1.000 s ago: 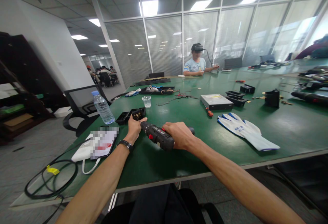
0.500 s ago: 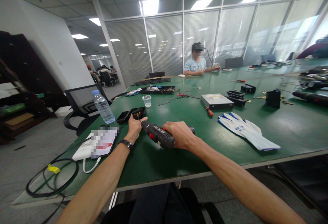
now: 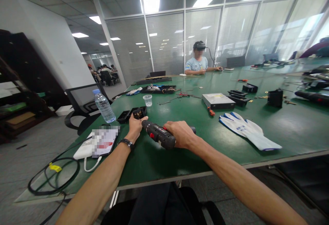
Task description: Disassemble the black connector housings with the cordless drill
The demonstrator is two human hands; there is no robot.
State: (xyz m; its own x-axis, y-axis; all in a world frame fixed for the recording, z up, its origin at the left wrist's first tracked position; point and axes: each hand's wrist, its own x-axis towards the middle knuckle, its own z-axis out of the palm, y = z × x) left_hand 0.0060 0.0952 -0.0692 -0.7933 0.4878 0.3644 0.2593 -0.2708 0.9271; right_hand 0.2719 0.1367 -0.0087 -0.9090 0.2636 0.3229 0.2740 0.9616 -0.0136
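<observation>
My right hand (image 3: 180,134) is wrapped round a black electric screwdriver with red buttons (image 3: 158,134), its nose pointing left towards my left hand. My left hand (image 3: 135,127) is closed near the tool's tip, thumb out, and rests against a small black box-shaped part (image 3: 139,113) on the green table (image 3: 185,163). What the left fingers pinch is hidden. A second black part (image 3: 124,116) lies just left of the first one.
A water bottle (image 3: 104,106), a plastic cup (image 3: 147,100), a phone on a white power bank (image 3: 100,145) and a looped cable (image 3: 52,177) lie to the left. White-and-blue gloves (image 3: 248,130), a disc drive (image 3: 217,100) and a red screwdriver (image 3: 210,111) sit right. Another person (image 3: 197,62) sits at the far end.
Nothing has visibly changed with either hand or the screwdriver; only the view has shifted slightly.
</observation>
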